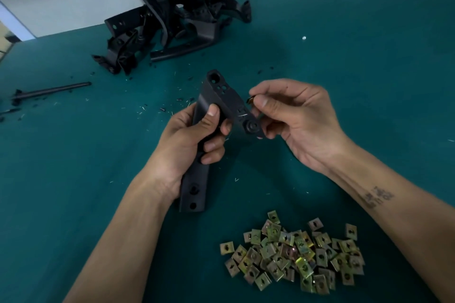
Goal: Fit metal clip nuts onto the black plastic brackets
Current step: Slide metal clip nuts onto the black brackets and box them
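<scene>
My left hand (192,138) grips a long black plastic bracket (221,92) around its middle and holds it above the green table. The bracket's upper end, with several holes, points away from me. My right hand (293,115) pinches a small metal clip nut (251,100) between thumb and forefinger, right beside the bracket's right edge. Its lower fingers touch the bracket's round boss. Most of the clip nut is hidden by the fingertips.
A loose heap of yellowish clip nuts (293,253) lies on the green table (369,81) at the near right. A pile of black brackets (172,19) sits at the far edge. A black rod (51,90) lies at the left, with plastic shavings scattered about.
</scene>
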### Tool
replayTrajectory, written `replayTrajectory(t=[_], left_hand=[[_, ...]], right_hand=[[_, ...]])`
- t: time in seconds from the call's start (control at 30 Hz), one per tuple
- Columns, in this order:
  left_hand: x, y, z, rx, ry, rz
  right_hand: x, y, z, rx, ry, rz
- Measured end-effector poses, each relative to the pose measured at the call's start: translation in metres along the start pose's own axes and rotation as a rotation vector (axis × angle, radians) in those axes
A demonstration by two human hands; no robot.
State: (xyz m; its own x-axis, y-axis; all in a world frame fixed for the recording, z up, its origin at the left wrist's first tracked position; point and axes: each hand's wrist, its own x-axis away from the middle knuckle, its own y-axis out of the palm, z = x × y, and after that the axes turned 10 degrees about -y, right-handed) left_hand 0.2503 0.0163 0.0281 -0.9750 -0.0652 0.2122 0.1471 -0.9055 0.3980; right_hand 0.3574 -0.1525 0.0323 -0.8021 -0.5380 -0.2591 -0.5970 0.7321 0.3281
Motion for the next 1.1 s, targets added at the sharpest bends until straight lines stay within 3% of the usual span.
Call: replayTrajectory(t=[0.87,1.1], left_hand=[[0.000,0.000,0.000,-0.010,0.008,0.018],[0.000,0.001,0.000,-0.004,0.012,0.018]], right_hand=[[0.002,0.005,-0.004,-0.024,0.036,0.019],[0.004,0.010,-0.007,-0.127,0.092,0.057]])
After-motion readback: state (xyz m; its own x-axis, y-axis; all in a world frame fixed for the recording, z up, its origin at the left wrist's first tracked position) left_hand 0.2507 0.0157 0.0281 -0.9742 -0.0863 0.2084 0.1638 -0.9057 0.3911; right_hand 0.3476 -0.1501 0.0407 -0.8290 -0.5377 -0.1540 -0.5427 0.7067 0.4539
